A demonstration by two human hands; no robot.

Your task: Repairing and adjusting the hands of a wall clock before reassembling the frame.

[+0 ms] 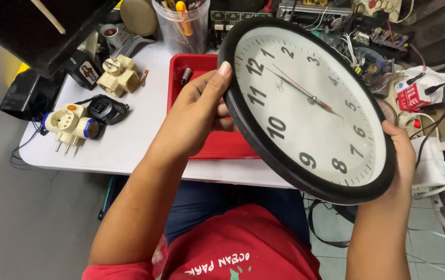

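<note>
Head view, operator query: Where is the wall clock (308, 101) and how is it held?

Technician: It is held off the table, face up and tilted, between both hands. The right hand (401, 155) cups the rim by the lower numerals; its fingers curl behind the case and cannot be judged further. The left hand (201, 103) grips the opposite rim, thumb lying along the black bezel, the other fingers pressed together behind the case.

Operator: Handling properties?

Technician: Judged light and stiff: a thin plastic case. The clear front cover is likely fragile and smooth, so hold by the bezel, at opposite points, as now. Avoid pressure on the cover over the hands of the dial.

Operator: Clearance?

Technician: Below the left fingers sits a red tray (201, 67) on the white table (144, 129), whose near edge runs under the clock. Left of the thumb lie plug adapters (72, 124); beyond it, a clear tub of tools (181, 26). Past the right fingers, cables and a power strip (430, 155) crowd the side. Open room is toward the lap.
</note>
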